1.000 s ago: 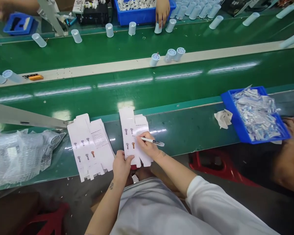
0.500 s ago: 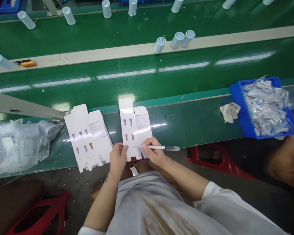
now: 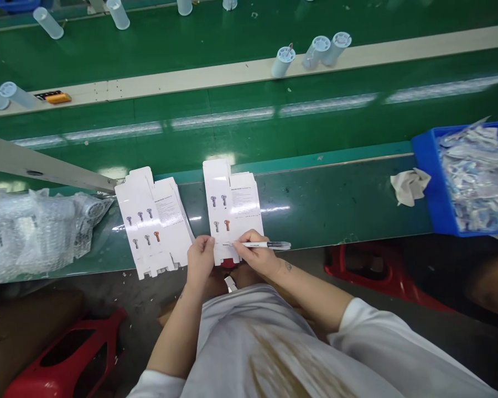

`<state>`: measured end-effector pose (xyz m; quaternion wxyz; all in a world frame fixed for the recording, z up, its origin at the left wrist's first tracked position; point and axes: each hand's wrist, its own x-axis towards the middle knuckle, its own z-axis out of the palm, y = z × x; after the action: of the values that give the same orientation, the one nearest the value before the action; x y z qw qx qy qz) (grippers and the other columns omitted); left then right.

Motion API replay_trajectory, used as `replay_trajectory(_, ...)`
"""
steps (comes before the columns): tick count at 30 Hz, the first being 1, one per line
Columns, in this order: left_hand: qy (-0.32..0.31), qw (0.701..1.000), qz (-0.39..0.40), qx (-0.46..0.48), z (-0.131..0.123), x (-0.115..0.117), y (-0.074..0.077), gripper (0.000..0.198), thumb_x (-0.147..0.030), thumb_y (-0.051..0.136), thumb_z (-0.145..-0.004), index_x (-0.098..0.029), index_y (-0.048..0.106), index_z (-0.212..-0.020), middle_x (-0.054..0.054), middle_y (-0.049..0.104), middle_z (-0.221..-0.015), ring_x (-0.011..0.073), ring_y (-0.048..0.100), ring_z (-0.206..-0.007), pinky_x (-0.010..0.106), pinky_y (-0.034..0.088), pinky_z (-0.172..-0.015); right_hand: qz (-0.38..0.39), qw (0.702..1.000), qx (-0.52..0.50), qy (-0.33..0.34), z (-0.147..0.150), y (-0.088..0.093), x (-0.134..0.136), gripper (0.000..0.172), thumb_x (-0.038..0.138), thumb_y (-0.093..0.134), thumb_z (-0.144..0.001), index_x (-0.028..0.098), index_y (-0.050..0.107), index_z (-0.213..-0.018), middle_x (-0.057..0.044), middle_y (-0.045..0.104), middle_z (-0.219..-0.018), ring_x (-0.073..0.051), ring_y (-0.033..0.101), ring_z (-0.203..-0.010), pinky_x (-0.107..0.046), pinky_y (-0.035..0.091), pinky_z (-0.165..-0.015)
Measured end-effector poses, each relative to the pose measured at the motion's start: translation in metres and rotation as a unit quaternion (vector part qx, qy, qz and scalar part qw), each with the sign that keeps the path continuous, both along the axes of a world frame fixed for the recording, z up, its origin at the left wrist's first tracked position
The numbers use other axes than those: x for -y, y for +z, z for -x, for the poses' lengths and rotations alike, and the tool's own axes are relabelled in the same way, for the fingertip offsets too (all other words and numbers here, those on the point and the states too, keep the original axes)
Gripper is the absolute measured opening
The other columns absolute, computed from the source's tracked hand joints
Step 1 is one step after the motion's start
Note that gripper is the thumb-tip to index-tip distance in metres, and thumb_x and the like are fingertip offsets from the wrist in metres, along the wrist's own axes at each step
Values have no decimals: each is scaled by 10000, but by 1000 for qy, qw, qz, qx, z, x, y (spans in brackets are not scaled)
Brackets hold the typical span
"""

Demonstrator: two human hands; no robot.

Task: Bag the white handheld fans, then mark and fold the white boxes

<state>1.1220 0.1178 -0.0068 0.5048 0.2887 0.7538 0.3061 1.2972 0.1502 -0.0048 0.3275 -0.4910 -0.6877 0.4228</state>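
Observation:
A small stack of flattened white cartons [image 3: 244, 221] lies on the dark green bench in front of me, printed with small pictures of gadgets and a text block. My left hand [image 3: 200, 258] pinches the lower left edge of this stack, thumb near the top sheet. In my right hand [image 3: 255, 255] is a white pen [image 3: 269, 245] with a clear cap end pointing right. Its tip is at the lower part of the top carton, below the orange gadget picture. To the left lies a second stack of flattened cartons [image 3: 166, 237], untouched.
Bubble-wrapped items [image 3: 29, 235] lie at the left by a grey post [image 3: 45, 160]. Rightward are a crumpled tissue [image 3: 410, 186] and a blue bin [image 3: 440, 193] of small plastic packets. Pale blue cylinders [image 3: 283, 62] stand beyond. Red stools [image 3: 361, 265] are below the bench.
My right hand has shifted the pen tip slightly left across the top carton. My left hand stays at the stack's edge. The whole view has shifted a little.

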Motion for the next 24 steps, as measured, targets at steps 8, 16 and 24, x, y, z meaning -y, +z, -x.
replay_trajectory(8, 18, 998, -1, 56, 0, 4, -2, 187, -304, 527, -838, -175, 627, -928, 59, 712, -863, 172, 657, -751, 284, 521, -678, -20, 1000, 12, -21, 6, -2, 1, 270, 423, 570, -891, 221, 509, -723, 34, 528, -560, -111, 479, -483, -245, 414, -467)
replay_trajectory(16, 36, 996, 5, 87, -5, 2, 7, 182, -261, 577, -790, -160, 628, -932, 64, 707, -851, 159, 647, -729, 281, 518, -685, -13, 999, 34, -12, 10, -8, 2, 271, 426, 602, -877, 213, 529, -726, 24, 554, -584, -116, 502, -510, -252, 412, -492)
replay_trajectory(24, 154, 976, -45, 150, 35, 12, 47, 393, -387, 759, -586, -147, 649, -876, 45, 700, -791, 159, 640, -714, 296, 512, -703, 49, 950, -243, -188, -15, 46, -22, 276, 504, 532, -918, 266, 403, -862, 54, 449, -608, -98, 397, -461, -221, 327, -414)
